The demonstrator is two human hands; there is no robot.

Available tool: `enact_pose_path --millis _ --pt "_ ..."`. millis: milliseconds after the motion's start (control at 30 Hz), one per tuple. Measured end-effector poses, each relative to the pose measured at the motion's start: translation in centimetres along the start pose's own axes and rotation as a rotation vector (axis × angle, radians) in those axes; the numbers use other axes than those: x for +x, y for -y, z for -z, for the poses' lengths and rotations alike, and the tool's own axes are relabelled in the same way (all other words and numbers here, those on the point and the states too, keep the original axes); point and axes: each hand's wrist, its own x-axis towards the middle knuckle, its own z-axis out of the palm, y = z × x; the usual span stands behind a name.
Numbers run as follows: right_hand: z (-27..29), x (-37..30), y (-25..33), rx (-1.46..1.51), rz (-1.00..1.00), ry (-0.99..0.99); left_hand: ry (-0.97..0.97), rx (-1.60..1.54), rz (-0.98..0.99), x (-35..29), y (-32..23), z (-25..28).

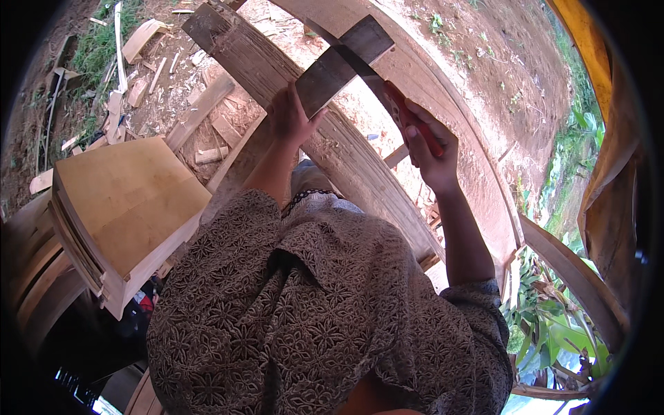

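A handsaw with a red handle [395, 104] is gripped in my right hand [434, 149], fingers wrapped round it. Its dark blade [365, 69] slants up and left across a short dark board [325, 81], near the board's far end; whether the teeth are in the wood I cannot tell. My left hand [289, 119] clasps the board's left edge, thumb apart from the fingers. The board lies crosswise over a long, weathered timber beam [353, 155] in front of me. Sawdust sticks to the beam beside the board.
A stack of wood topped by a pale yellow panel [131, 197] stands at my left. Offcuts [207, 153] and chips litter the dirt ground. A wide curved plank [443, 90] sweeps along the far right side, and a yellow-brown tarp [609, 173] hangs at the right rim.
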Motion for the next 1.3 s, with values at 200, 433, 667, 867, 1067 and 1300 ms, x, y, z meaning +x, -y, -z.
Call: enact_pose_path --millis 200,433,667,867,1067,1300 --pt "-0.3 0.0 -1.9 -0.085 -0.006 -0.003 0.187 0.129 0.09 0.6 -0.6 -0.7" --pt "0.0 0.0 -3.4 -0.144 -0.022 -0.016 0.191 0.262 0.065 0.7 -0.2 -1.7" --pt "0.2 0.3 -2.7 -0.205 -0.061 0.017 0.143 0.214 0.031 0.8 -0.1 -1.7" --pt "-0.2 0.1 -1.5 -0.247 -0.018 0.011 0.18 0.182 0.014 0.8 -0.2 -1.5" --pt "-0.7 0.6 -1.4 -0.209 0.015 0.046 0.216 0.209 0.002 0.8 -0.3 -1.2" --pt "-1.1 1.6 -3.0 -0.14 -0.015 0.149 0.242 0.212 0.048 0.9 -0.9 -0.9"
